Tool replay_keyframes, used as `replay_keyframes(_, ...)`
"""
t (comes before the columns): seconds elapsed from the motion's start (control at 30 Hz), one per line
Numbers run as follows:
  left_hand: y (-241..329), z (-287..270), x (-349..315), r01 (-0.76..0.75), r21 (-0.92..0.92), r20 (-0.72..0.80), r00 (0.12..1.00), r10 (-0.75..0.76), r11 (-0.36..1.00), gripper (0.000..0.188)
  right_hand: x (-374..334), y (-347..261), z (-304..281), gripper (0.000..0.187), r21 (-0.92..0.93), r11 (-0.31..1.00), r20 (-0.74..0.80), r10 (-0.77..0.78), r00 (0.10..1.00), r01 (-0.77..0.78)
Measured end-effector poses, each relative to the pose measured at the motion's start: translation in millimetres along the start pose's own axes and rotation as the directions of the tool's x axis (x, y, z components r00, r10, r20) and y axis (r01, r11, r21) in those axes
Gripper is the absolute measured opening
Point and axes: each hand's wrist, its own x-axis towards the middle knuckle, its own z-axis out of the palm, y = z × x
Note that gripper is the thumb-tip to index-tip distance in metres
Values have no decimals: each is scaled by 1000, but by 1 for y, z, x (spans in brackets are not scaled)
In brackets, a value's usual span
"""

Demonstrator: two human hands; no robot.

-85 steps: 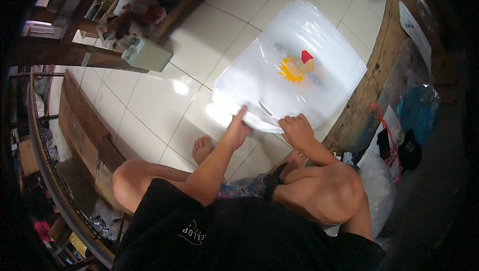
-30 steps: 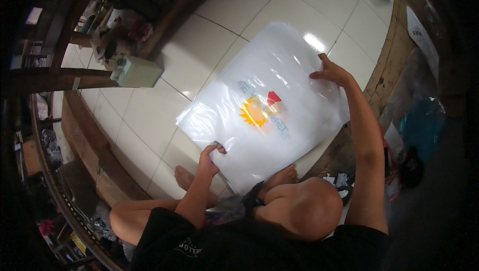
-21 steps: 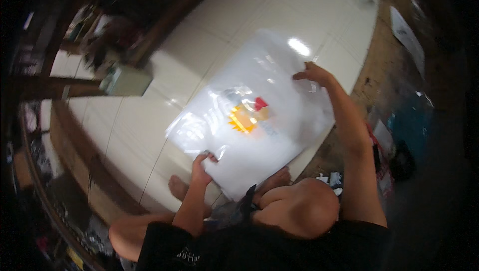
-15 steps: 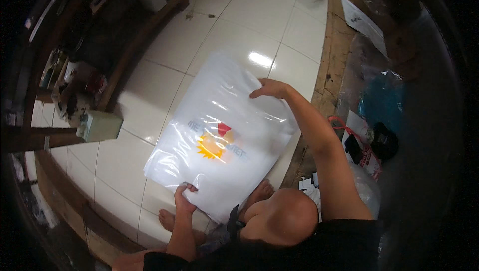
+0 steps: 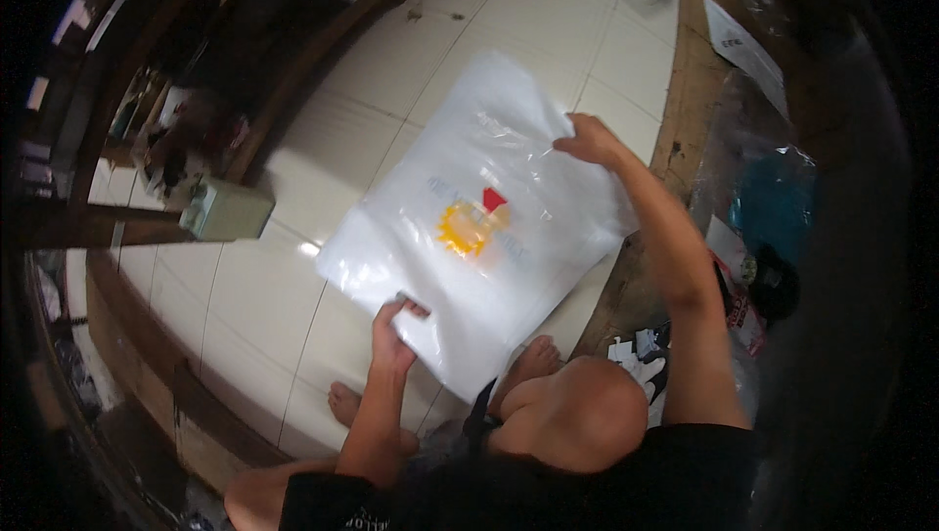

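A large, glossy, translucent white plastic bag (image 5: 411, 208), seemingly one of a flat stack, spreads between my hands over the tiled floor. Its face bears a yellow sun-like print with a red patch and faint blue lettering. My left hand (image 5: 396, 331) is closed on the near left edge, fingers curled over the plastic. Gripping the far right edge, my right hand (image 5: 592, 138) has its thumb on top and its other fingers partly out of sight. The plastic bends in soft folds between the two grips.
Brown cardboard (image 5: 685, 110) runs along the right side, with clear and blue plastic packaging (image 5: 773, 194) on it. A wooden frame with a pale green block (image 5: 230, 210) stands left. My bare feet and knee are close to the bag's near edge.
Both hands have lifted the plastic bag and carried it away from me, slightly rightward in the picture. The view has shifted a little too. Both grips stay on the same edges.
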Motion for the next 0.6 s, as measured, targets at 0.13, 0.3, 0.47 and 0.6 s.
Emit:
replay_keyframes(0.13,-13,24,7,9,-64,23,1000,-7,998,11,-46,-65,13,42,-300,952,-124,14,992,-51)
replay_keyframes(0.3,-23,-16,15,8,-52,-44,999,-11,999,8,-100,-129,93,75,-353,911,218,-139,966,211)
replay_keyframes(0.47,-12,-24,3,-42,2,-46,998,42,999,6,-84,-88,146,78,-55,954,-140,-301,943,296)
replay_keyframes(0.6,-8,-11,1,-16,6,-33,999,16,1000,6,-40,-17,129,81,6,999,-433,-32,901,39)
